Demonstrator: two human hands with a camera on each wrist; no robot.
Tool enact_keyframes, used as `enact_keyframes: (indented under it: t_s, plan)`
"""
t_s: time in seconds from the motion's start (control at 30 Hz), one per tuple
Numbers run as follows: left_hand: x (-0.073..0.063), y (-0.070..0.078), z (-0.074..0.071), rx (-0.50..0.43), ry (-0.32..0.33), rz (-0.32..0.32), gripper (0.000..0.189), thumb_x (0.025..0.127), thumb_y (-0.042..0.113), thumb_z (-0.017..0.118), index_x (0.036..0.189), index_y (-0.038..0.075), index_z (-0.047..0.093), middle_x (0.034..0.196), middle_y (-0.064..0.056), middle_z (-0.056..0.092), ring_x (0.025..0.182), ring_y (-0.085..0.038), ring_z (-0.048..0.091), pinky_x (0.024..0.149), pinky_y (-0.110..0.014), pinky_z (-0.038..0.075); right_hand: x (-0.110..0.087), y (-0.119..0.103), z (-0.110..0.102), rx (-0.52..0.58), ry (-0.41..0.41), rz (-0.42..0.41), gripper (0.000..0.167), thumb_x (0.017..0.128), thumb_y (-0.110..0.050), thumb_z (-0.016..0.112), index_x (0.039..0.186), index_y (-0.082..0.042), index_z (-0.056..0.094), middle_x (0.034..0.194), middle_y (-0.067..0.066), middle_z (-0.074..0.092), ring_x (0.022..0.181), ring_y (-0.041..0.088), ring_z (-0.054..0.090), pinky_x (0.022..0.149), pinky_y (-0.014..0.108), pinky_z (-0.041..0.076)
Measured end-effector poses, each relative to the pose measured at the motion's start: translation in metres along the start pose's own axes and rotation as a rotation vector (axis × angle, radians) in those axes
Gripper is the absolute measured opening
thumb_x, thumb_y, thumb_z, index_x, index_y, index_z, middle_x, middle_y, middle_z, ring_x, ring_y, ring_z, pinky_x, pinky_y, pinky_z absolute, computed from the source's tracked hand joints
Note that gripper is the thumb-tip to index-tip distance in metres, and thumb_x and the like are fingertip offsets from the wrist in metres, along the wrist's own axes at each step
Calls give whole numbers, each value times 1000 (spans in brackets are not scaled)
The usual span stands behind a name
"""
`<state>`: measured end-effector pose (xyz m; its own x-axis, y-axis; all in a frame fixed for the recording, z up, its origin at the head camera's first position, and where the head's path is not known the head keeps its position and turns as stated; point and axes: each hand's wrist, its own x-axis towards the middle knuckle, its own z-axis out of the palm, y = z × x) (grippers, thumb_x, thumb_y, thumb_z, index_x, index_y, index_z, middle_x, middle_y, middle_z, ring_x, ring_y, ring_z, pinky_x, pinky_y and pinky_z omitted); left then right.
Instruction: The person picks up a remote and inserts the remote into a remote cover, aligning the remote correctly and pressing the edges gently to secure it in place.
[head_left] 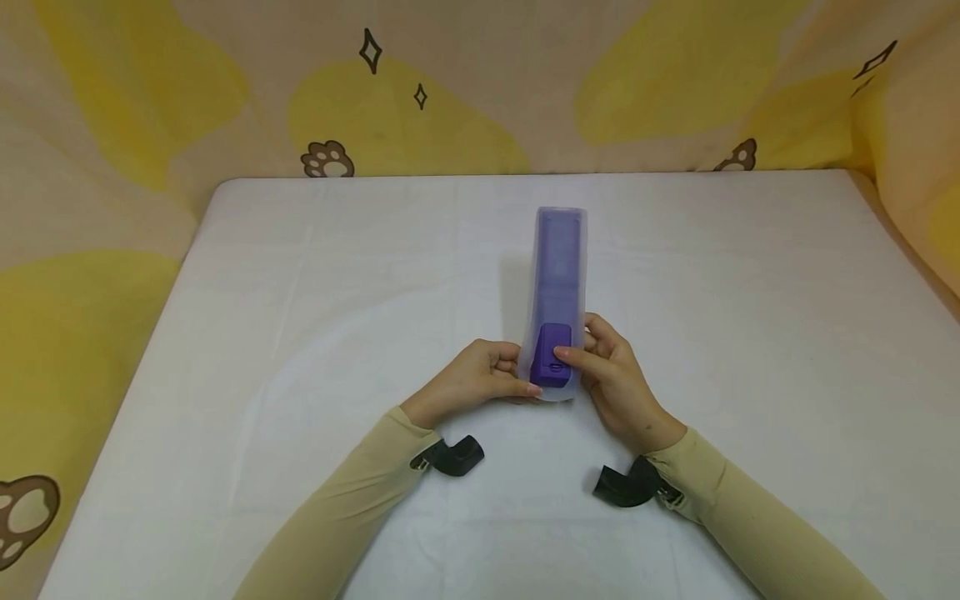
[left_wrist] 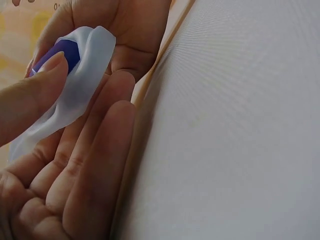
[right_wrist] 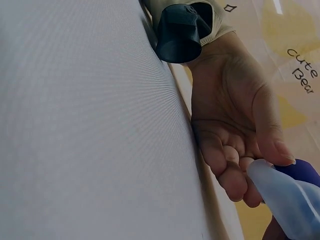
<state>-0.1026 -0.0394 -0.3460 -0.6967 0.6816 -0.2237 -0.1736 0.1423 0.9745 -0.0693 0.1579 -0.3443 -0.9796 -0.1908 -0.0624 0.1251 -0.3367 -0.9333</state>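
Observation:
Both hands hold a long, narrow, translucent purple plastic case (head_left: 559, 262), raised at its near end over the white table. A darker purple block (head_left: 551, 375) sits at that near end. The left hand (head_left: 480, 373) pinches the lower left corner, thumb in front and fingers behind. From the right side, the right hand (head_left: 621, 379) grips the case with its thumb on the block and its fingers behind. The left wrist view shows the cloudy, curved end of the case (left_wrist: 92, 80) between thumb and fingers. In the right wrist view, the thumb lies against the block (right_wrist: 302, 171).
A white cloth-covered table (head_left: 360, 275) spreads around the hands. Behind and beside it hangs a yellow and beige patterned curtain (head_left: 472, 75). Black curved pieces (head_left: 459, 456) are strapped at both wrists over the tan sleeves (head_left: 352, 492).

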Motion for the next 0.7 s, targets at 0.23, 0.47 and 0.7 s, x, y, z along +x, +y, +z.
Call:
enact_keyframes:
  t_s: [0.23,0.47,0.7]
  plan:
    - [0,-1,-1,10,-10,1,14,83,-2,68,92,-7,58,81,-13,70,78,-17,69,73,-31,56,0,-1,1,-16,28,-3,44,85,10,55,127,11,42,104,4,69,102,17,63,89,28,50]
    - [-1,0,0,38,13,-13,13,82,-2,69,88,-6,59,77,-11,69,73,-16,68,70,-33,57,0,-1,1,17,48,6,49,85,13,53,130,21,35,104,4,70,102,17,64,88,27,51]
    - [0,0,0,-31,16,-23,25,83,-5,67,73,1,45,78,-16,69,79,-25,70,70,-35,57,1,0,1,61,65,11,44,86,14,52,128,18,38,101,5,71,98,16,65,86,26,51]
